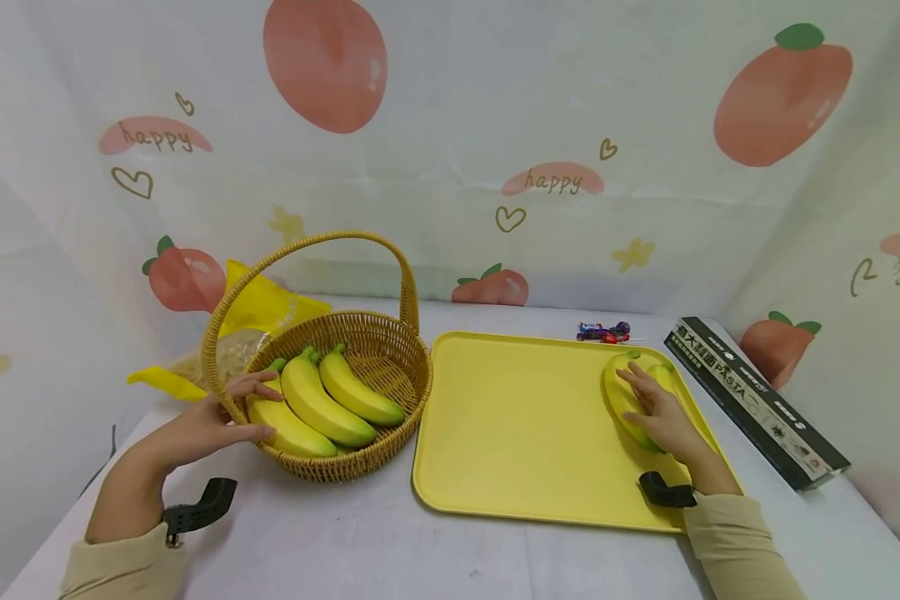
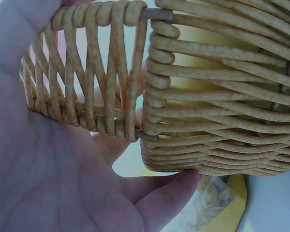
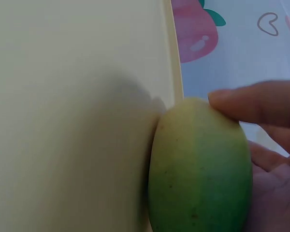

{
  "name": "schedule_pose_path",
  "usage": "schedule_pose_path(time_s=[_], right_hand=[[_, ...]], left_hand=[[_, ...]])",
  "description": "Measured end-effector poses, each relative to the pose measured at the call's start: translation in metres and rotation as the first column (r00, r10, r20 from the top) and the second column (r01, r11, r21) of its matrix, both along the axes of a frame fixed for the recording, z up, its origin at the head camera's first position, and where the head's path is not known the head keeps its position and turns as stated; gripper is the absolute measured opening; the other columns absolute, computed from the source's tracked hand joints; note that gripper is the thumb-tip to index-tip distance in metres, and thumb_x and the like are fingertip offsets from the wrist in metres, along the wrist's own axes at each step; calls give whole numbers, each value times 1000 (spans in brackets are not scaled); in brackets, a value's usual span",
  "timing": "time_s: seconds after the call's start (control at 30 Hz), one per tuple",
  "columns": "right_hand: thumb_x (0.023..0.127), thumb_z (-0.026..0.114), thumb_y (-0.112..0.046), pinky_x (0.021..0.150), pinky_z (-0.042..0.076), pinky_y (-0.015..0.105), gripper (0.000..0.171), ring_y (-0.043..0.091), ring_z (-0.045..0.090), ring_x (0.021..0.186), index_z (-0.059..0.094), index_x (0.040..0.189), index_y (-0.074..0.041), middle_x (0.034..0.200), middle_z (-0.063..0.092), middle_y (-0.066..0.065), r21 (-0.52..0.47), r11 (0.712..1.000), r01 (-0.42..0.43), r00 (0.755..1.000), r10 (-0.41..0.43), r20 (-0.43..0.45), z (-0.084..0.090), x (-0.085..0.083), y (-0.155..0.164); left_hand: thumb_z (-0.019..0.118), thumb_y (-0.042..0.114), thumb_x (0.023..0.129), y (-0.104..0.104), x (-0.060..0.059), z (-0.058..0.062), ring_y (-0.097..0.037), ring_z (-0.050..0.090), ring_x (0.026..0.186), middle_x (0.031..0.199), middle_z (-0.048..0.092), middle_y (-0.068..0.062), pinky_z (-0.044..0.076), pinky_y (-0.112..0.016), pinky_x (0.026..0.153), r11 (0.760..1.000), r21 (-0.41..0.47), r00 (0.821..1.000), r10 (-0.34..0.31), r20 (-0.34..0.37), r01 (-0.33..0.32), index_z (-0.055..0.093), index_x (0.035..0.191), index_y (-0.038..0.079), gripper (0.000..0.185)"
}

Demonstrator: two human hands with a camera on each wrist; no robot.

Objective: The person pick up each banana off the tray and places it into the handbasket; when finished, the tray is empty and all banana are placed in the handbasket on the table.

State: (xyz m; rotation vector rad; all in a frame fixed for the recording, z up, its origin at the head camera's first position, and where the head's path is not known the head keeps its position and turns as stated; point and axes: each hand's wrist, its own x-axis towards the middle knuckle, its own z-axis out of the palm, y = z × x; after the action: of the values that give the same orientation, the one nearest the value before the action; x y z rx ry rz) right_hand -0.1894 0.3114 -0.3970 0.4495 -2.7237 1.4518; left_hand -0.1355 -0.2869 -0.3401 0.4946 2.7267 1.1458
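Observation:
A round wicker basket (image 1: 337, 471) with a tall arched handle stands at the left, with several green-tipped bananas (image 1: 330, 404) inside. My left hand (image 1: 202, 421) grips its left side where the handle (image 2: 87, 63) meets the rim; in the left wrist view the palm lies along the handle base and a fingertip touches the woven wall. At the right end of a yellow tray (image 1: 510, 425), two bananas lie side by side. My right hand (image 1: 663, 417) holds one banana (image 3: 198, 169), a fingertip on its top; the hand partly covers the other banana (image 1: 662, 373).
Right of the tray lies a long black pasta box (image 1: 757, 400), angled along the table. Small wrapped candies (image 1: 603, 332) sit behind the tray's far edge. A yellow bag (image 1: 270, 304) with a clear window leans behind the basket, against a fruit-print cloth backdrop.

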Motion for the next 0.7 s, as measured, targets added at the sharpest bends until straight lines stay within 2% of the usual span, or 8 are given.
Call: schedule_pose_path(time_s=[0.13, 0.37, 0.47, 0.53, 0.7], right_hand=[[83, 58, 8, 94, 31, 3, 65, 49, 19, 133, 26, 140, 12, 150, 11, 32, -6, 1000, -18, 999, 18, 42, 0, -1, -1], [90, 61, -19, 89, 41, 12, 65, 46, 39, 127, 31, 140, 8, 142, 34, 31, 173, 985, 1, 993, -21, 114, -3, -2, 0], [89, 63, -24, 84, 41, 10, 69, 44, 39, 127, 29, 142, 5, 143, 33, 30, 205, 979, -19, 993, -6, 118, -5, -1, 1], [88, 64, -25, 81, 36, 4, 72, 43, 36, 129, 27, 143, 3, 144, 31, 29, 213, 976, -36, 994, 12, 112, -6, -1, 2], [88, 64, -25, 83, 28, -1, 74, 44, 29, 133, 24, 145, 2, 146, 27, 29, 203, 977, -71, 993, 50, 104, -8, -2, 3]], left_hand=[[68, 22, 83, 0, 0, -1, -47, 25, 131, 145, 30, -20, 39, -61, 92, 1000, 0, 1000, 2, 0, -2, 54, 117, 10, 38], [68, 22, 83, -1, -1, -2, -47, 25, 131, 145, 31, -19, 38, -62, 91, 1000, 1, 1000, 0, -5, 0, 54, 117, 11, 38], [68, 22, 83, -1, -1, -1, -47, 25, 131, 145, 31, -19, 39, -61, 91, 1000, 0, 1000, -1, -7, 1, 54, 117, 11, 38], [68, 22, 83, 0, 0, -1, -46, 25, 131, 145, 31, -19, 39, -61, 90, 1000, 1, 1000, 0, -5, 0, 54, 117, 11, 38], [69, 22, 83, 0, 0, 0, -47, 25, 131, 145, 31, -20, 38, -61, 92, 1000, 2, 1000, 2, -2, -2, 54, 117, 10, 38]])
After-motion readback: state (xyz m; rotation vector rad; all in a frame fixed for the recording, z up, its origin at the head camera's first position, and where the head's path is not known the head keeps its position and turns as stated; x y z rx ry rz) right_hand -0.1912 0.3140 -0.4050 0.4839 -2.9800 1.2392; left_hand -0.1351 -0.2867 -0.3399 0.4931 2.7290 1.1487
